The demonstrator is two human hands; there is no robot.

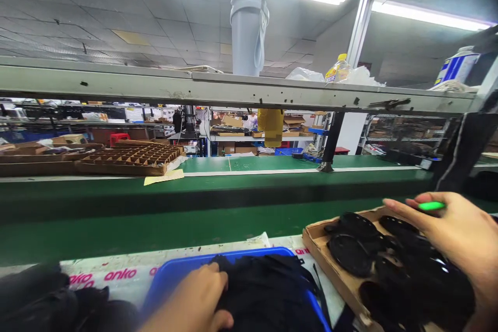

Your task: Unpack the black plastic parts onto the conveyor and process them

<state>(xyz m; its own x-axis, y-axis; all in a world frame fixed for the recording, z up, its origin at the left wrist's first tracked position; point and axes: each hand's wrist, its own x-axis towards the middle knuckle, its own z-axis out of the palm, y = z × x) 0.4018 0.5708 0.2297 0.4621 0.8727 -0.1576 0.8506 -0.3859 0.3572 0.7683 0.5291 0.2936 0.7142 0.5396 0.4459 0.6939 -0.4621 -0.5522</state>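
Left hand (198, 295): curled, gripping the black fabric (268, 290) in the blue bin (171, 275).
Right hand (462, 238): pinching a green pen (431, 206) above the black discs (350, 254).
Fabric: looks soft, light; take a bunched fold.

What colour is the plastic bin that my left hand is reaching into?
Blue plastic bin, holding black fabric; seen in the head view.
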